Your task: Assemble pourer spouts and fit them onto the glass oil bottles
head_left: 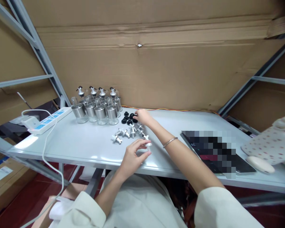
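My left hand (133, 155) is near the front edge of the table, thumb and fingers closed on a white and silver pourer spout (147, 144). Beyond it, my right hand (143, 116) reaches into a small group of black ribbed stoppers (126, 119), its fingertips pinched on a black stopper (135, 120). My own fingers partly cover that stopper. Between the hands and to the left lie several loose silver pourer spouts (125, 133). Glass bottles with steel sleeves (100, 111) stand upright in rows at the back left. Pourer tops (102, 92) are fitted on several rear bottles.
A white power strip (51, 121) with a plugged-in cable lies along the left edge. On the right are a dark tablet-like panel (213, 152), partly pixelated, a cream oval object (260, 164) and a spotted pouch (270, 144). Cardboard (156, 72) walls the back.
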`<act>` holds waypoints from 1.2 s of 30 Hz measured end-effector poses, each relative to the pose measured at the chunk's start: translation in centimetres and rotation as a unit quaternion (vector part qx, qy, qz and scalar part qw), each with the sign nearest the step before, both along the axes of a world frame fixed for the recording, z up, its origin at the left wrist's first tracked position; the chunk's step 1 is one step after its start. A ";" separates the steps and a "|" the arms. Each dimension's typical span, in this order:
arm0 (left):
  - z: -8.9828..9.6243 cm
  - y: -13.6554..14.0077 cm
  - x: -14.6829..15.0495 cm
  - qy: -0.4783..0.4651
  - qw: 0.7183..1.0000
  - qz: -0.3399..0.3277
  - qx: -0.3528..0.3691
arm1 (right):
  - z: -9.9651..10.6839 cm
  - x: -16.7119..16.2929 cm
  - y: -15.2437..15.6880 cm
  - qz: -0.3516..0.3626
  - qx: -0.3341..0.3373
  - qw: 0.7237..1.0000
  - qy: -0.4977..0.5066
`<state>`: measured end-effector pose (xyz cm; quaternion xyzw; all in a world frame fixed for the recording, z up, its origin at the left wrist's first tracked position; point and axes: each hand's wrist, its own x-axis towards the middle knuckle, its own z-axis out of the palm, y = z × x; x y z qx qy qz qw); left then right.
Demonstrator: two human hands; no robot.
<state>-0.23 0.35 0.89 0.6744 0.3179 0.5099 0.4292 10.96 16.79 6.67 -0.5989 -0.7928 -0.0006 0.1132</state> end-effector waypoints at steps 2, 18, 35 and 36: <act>0.1 0.0 0.0 0.003 1.000 0.002 0.002 | -0.2 -0.3 0.1 0.000 0.002 1.000 0.001; 0.3 -0.1 0.2 -0.003 0.998 0.039 -0.059 | 1.0 3.2 -15.2 -0.038 0.135 0.916 0.375; 0.3 0.1 0.5 -0.083 0.992 0.044 -0.084 | -6.2 2.3 -19.3 -0.042 0.017 0.704 0.708; 0.3 0.1 0.5 -0.082 0.992 0.038 -0.092 | -6.3 2.3 -19.2 -0.042 0.022 0.702 0.711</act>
